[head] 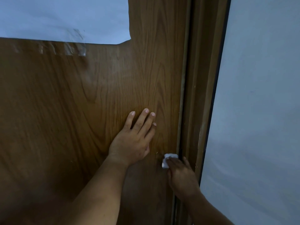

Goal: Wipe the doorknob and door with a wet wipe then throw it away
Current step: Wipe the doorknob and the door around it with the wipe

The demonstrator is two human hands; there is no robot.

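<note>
A brown wood-grain door (90, 111) fills most of the head view. My left hand (134, 140) lies flat against it, palm down, fingers spread and pointing up. Lower right, my right hand (181, 177) presses a small crumpled white wet wipe (168, 159) against the door close to its right edge. Only part of the wipe shows above my fingers. No doorknob is visible in this view.
A brown door frame (203, 95) runs down the right side of the door, with a pale wall (259, 111) beyond it. A white paper sheet (65, 17) is taped to the door's upper left with clear tape (71, 49).
</note>
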